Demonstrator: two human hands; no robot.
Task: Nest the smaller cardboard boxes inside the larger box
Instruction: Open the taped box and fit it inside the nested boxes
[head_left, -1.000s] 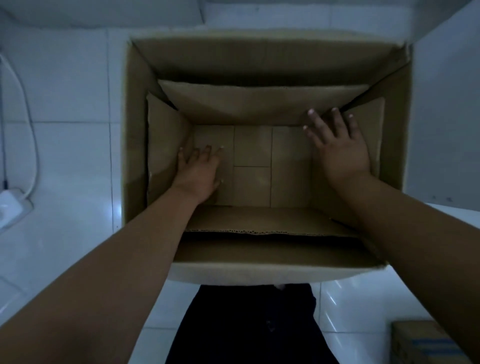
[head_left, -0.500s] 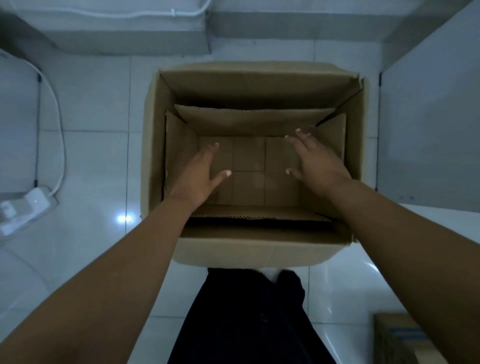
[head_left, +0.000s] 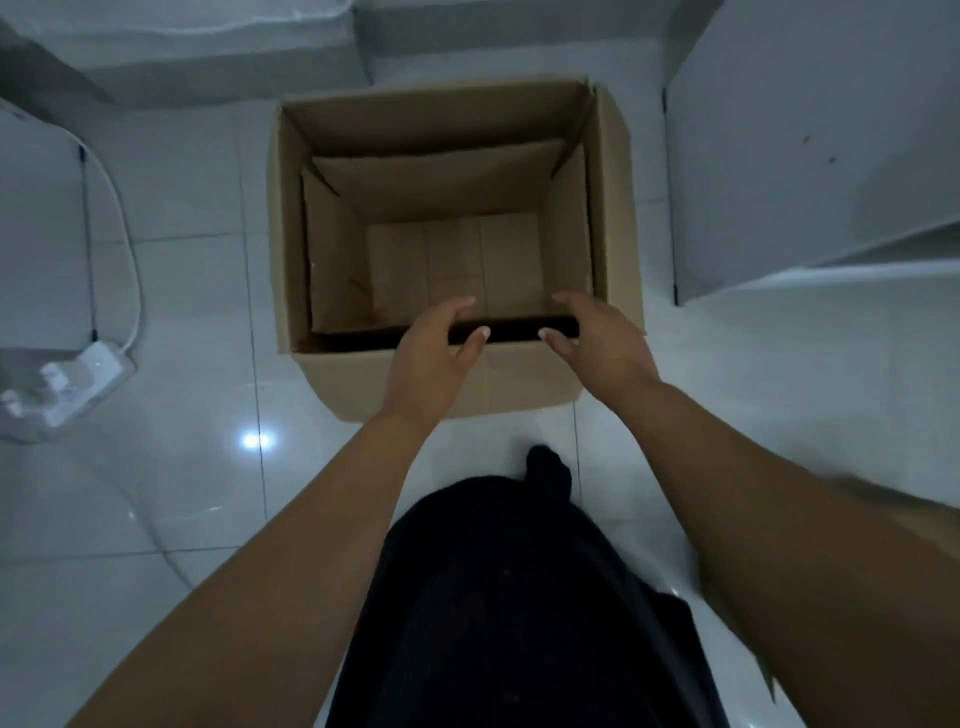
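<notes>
Both hands, left (head_left: 434, 358) and right (head_left: 597, 343), empty, fingers spread, over larger box's (head_left: 618, 208) near rim.

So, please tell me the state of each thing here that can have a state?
larger box: open at top, upright on the floor.
smaller box: nested inside the larger one, open, nothing in it.
left hand: open, holding nothing, over the near rim.
right hand: open, holding nothing, over the near rim.
</notes>
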